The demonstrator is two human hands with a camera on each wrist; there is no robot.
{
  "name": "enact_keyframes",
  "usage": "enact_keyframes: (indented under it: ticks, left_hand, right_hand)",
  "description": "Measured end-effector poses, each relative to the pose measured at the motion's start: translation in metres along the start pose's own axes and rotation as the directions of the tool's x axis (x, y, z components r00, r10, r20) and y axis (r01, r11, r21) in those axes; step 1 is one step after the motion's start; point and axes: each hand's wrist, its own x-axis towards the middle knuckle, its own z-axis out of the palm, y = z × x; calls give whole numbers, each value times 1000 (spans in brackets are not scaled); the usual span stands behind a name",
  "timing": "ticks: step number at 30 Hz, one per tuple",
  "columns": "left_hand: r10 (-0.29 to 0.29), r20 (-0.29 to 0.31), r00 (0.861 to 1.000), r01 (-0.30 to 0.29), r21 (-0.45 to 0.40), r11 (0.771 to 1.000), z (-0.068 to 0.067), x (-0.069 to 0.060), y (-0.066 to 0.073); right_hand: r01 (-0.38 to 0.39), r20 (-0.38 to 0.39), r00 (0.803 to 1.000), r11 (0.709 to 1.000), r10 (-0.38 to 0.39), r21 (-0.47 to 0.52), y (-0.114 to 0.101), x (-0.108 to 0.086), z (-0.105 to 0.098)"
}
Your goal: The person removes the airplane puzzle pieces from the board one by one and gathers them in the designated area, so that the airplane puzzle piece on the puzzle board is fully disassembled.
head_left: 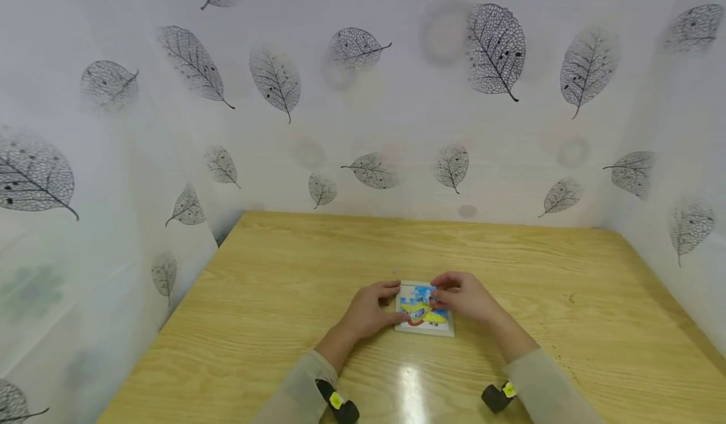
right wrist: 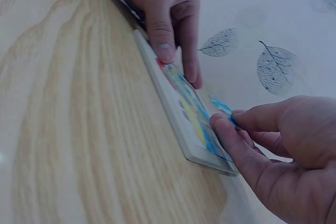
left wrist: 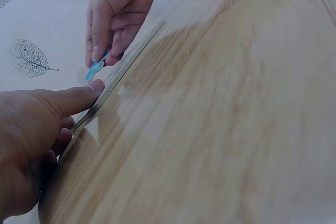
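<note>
A small jigsaw puzzle (head_left: 424, 327) in a pale frame lies on the table, its picture yellow, blue, white and red. My left hand (head_left: 371, 309) grips its left side, the thumb (right wrist: 165, 52) on the picture near a red part and the fingers along the edge. Over the board's upper right, my right hand (head_left: 466, 297) pinches a blue puzzle piece (right wrist: 222, 105) between thumb and fingertips. The left wrist view shows that blue piece tilted just above the board. My right fingers hide part of the picture in the head view.
The wood-grain table (head_left: 283, 266) extends around the puzzle on all sides. A white leaf-printed curtain (head_left: 386, 115) stands behind it and at both sides. Each wrist wears a black camera strap, the left one (head_left: 337, 401) low in the head view.
</note>
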Motion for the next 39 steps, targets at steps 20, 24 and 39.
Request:
enact_keyframes:
  ticks: [20,24,39]
  left_hand:
    - [-21,4,1000,21,-22,1000,3,3,1]
    - [-26,8,1000,26,-31,999,1,2,2]
    - [-33,6,999,33,-22,999,2,1,-5]
  right_hand:
    - [-81,-124,989,997,82,12,18,-11,-49]
    - [-93,-214,975,989,66,-117,16,-10,-45]
    - [-194,-340,938,914,67,-355,20,-10,-36]
